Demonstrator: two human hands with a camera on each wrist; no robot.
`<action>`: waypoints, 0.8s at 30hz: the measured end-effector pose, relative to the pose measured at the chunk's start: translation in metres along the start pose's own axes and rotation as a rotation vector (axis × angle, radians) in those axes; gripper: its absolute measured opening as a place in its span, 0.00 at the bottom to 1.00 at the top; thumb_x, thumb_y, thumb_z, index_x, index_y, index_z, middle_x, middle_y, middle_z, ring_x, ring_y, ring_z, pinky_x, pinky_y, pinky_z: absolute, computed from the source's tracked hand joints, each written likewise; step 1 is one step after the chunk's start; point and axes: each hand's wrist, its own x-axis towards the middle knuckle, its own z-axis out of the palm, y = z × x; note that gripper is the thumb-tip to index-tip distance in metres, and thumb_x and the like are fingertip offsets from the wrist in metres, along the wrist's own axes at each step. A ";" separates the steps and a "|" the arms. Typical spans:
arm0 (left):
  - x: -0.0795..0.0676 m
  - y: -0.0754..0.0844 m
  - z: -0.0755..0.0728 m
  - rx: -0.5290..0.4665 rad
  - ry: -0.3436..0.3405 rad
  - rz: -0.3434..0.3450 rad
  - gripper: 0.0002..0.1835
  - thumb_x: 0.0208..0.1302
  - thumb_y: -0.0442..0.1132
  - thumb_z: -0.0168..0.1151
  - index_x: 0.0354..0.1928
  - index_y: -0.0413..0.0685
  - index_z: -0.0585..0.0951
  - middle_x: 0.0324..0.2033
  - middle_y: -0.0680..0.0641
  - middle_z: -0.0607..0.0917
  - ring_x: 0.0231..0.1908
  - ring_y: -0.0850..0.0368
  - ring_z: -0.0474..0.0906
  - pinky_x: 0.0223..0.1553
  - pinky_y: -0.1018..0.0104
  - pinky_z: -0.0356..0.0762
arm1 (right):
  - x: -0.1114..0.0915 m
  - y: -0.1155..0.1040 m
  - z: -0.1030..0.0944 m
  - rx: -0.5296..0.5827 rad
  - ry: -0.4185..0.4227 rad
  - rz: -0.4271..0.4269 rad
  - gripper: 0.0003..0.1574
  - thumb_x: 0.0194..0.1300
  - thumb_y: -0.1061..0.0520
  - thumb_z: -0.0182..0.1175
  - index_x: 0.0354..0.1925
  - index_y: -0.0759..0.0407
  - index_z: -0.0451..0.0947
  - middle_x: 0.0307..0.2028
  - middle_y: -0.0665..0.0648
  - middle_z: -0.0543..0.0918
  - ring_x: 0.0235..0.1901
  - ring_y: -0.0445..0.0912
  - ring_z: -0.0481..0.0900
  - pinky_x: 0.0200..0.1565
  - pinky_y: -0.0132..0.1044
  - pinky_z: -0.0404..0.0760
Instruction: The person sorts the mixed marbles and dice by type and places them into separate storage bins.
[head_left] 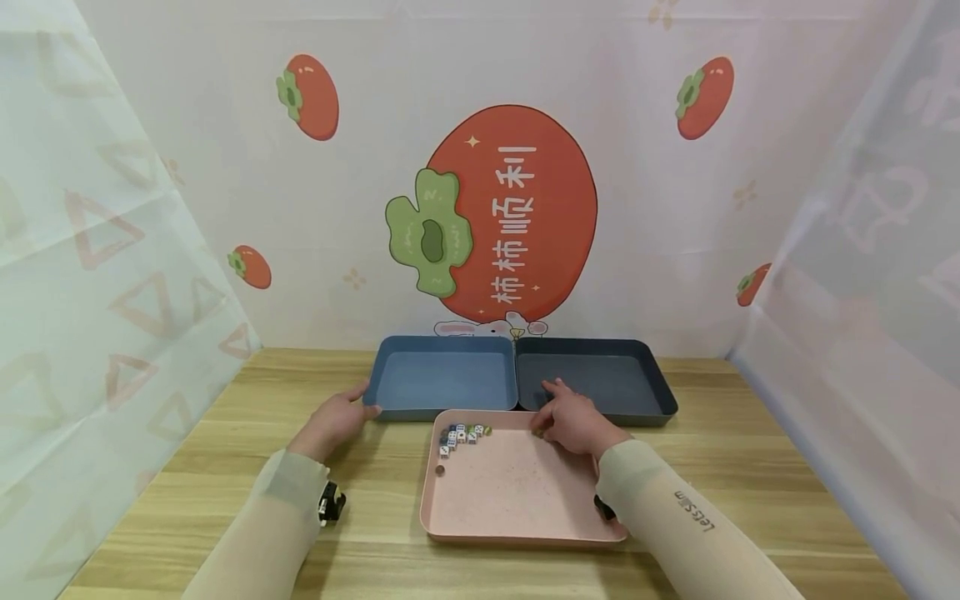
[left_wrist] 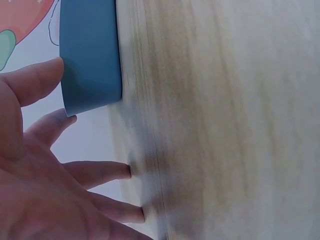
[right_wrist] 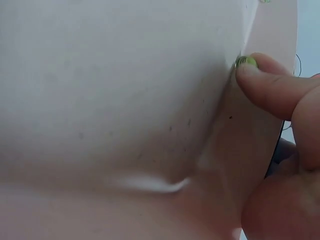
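In the head view, my right hand (head_left: 576, 422) reaches into the far right corner of the pink tray (head_left: 517, 492). Thumb and index finger pinch a small green glass marble (right_wrist: 248, 61) beside the tray wall, as the right wrist view shows. My left hand (head_left: 339, 422) is at the near left corner of the blue tray (head_left: 442, 379). In the left wrist view, its thumb and index finger touch the tray's rim, while the other fingers spread towards the tabletop. Several white dice (head_left: 461, 436) cluster in the pink tray's far left corner, with a green marble (head_left: 487, 431) beside them.
A dark grey-blue tray (head_left: 585, 379) stands right of the blue one, behind the pink tray. One brownish round piece (head_left: 439, 471) lies by the pink tray's left wall. The wooden table (head_left: 375, 533) backs onto a printed cloth (head_left: 630, 292).
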 end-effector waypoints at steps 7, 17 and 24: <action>-0.001 -0.001 0.000 -0.003 0.008 -0.005 0.38 0.73 0.51 0.55 0.79 0.51 0.53 0.72 0.32 0.59 0.71 0.28 0.49 0.66 0.31 0.49 | 0.000 0.002 -0.004 0.022 -0.033 -0.033 0.13 0.60 0.58 0.72 0.38 0.36 0.90 0.75 0.63 0.56 0.76 0.62 0.39 0.66 0.71 0.46; -0.003 0.001 -0.002 -0.004 0.004 0.019 0.38 0.73 0.51 0.55 0.79 0.49 0.54 0.72 0.32 0.59 0.70 0.27 0.49 0.66 0.31 0.48 | -0.001 0.001 -0.016 0.176 -0.061 0.007 0.13 0.61 0.58 0.71 0.39 0.38 0.90 0.77 0.60 0.51 0.76 0.59 0.32 0.66 0.72 0.42; -0.004 0.001 -0.002 -0.003 0.007 0.017 0.38 0.73 0.50 0.56 0.78 0.49 0.55 0.72 0.32 0.60 0.70 0.28 0.50 0.66 0.32 0.49 | -0.004 0.005 -0.026 0.219 -0.008 0.003 0.11 0.66 0.57 0.67 0.42 0.40 0.89 0.77 0.60 0.53 0.76 0.61 0.34 0.68 0.67 0.45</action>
